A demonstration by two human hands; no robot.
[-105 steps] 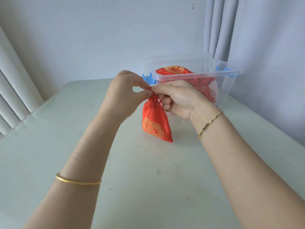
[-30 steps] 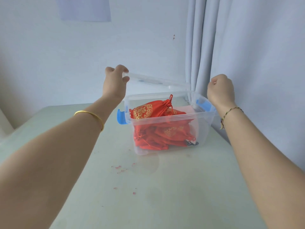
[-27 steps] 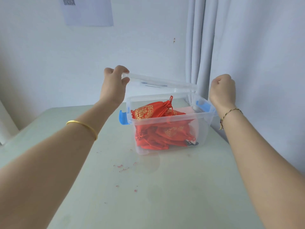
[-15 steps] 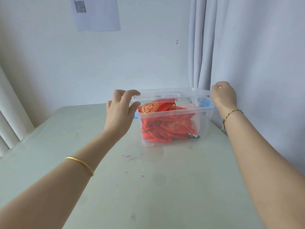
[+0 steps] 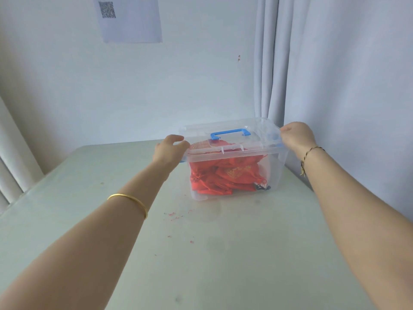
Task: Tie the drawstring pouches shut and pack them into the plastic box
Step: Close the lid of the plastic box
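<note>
Scene: head view; both bare forearms reach forward to a box at the far side of a pale green table [image 5: 223, 253].
Box: clear rectangular plastic box [image 5: 273, 173], standing upright on the table, close to the wall and beside the curtain.
Lid: clear plastic lid [image 5: 257, 139] lies flat on the box rim and covers the whole opening.
Handle: blue plastic handle [image 5: 230, 132] on top of the lid, near its middle; neither hand touches it.
Pouches: red satin drawstring pouches with gold print [image 5: 223, 177], all inside the box, piled up to just under the lid; count unclear.
Black bit: small black cord piece [image 5: 263, 187] at the box bottom, right front; hard to make out.
Left hand: left hand [image 5: 169, 149] grips the lid's left end, thumb on the top corner, fingers curled over the edge.
Right hand: right hand [image 5: 296, 137] grips the lid's right end, fingers curled tight over the edge, knuckles up.
Left wrist: thin gold bangle [image 5: 131, 201].
Right wrist: braided cord bracelet [image 5: 309, 154].
Table surface: small red flecks [image 5: 173, 214] scattered in front of the box.
Background: white paper sheet with a QR code [image 5: 130, 19] on the wall; pale grey curtain [image 5: 335, 74] at right.
</note>
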